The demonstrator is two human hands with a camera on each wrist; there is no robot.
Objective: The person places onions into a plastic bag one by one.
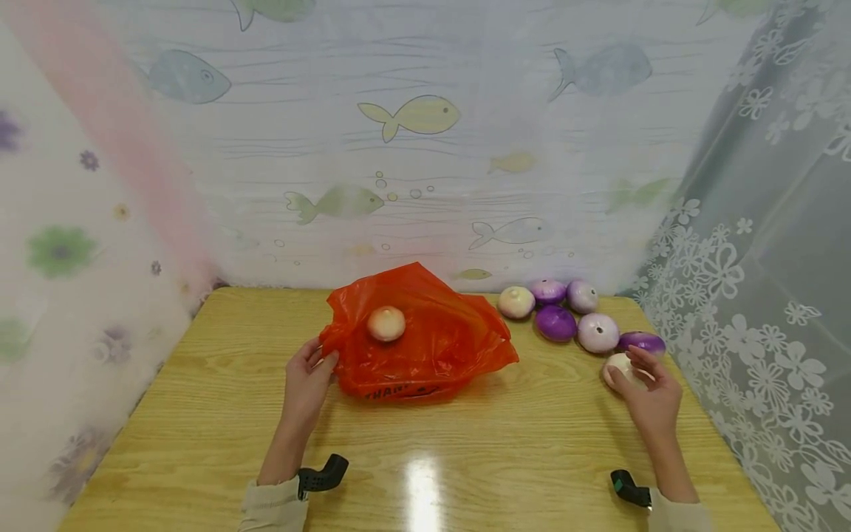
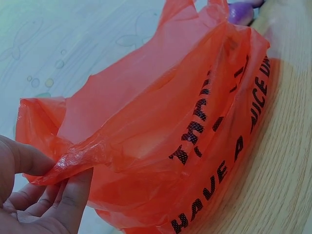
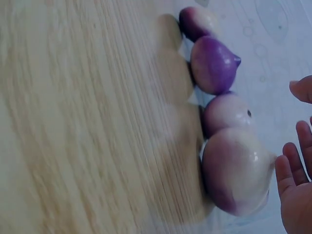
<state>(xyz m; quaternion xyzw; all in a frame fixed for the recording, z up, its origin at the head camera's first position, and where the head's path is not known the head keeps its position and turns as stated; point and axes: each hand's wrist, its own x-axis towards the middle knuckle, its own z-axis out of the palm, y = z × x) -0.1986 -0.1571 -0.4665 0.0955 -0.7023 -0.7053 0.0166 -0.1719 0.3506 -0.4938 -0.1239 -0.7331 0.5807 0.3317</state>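
Observation:
An orange-red plastic bag (image 1: 459, 332) with black lettering lies on the table, its mouth spread. A pale onion (image 1: 386, 324) shows at the bag's opening. My left hand (image 1: 307, 380) pinches the bag's left edge between thumb and fingers; the left wrist view shows the gathered plastic (image 2: 73, 158) in that grip. On the right, my right hand (image 1: 654, 395) hovers over a whitish onion (image 1: 618, 369), thumb and fingers spread apart. In the right wrist view, the fingertips are right at the top of the nearest onion (image 3: 236, 170).
Several purple and white onions, among them a dark purple one (image 1: 555, 324) and a pale one (image 1: 515, 302), cluster at the table's back right. A fish-print curtain (image 1: 425, 185) hangs behind the wooden table (image 1: 505, 451). A lace-patterned curtain (image 1: 764, 318) borders the right side.

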